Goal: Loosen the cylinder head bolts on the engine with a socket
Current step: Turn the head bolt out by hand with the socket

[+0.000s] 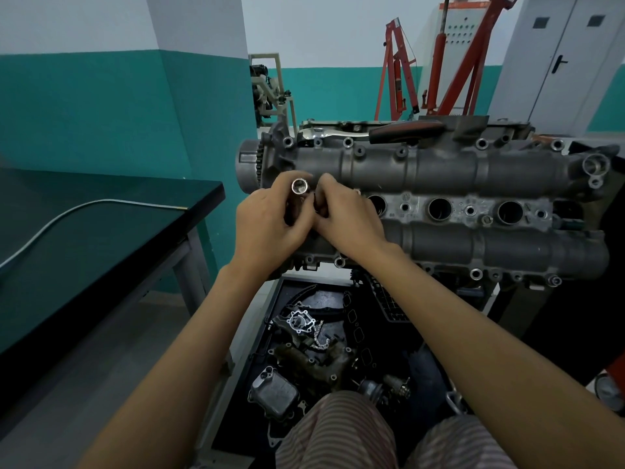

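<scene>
Fingers (pixel 306 211) of both hands curled round the socket (pixel 299 186) over the engine (pixel 439 170). Small, hard, smooth steel; likely slippery, best gripped round its barrel.

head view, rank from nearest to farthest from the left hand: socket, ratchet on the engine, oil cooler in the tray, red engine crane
1. socket: gripped in the left hand itself.
2. ratchet: on top of the engine, up and to the right.
3. oil cooler: down in the floor tray, below the hands.
4. red engine crane: by the back wall.
</scene>
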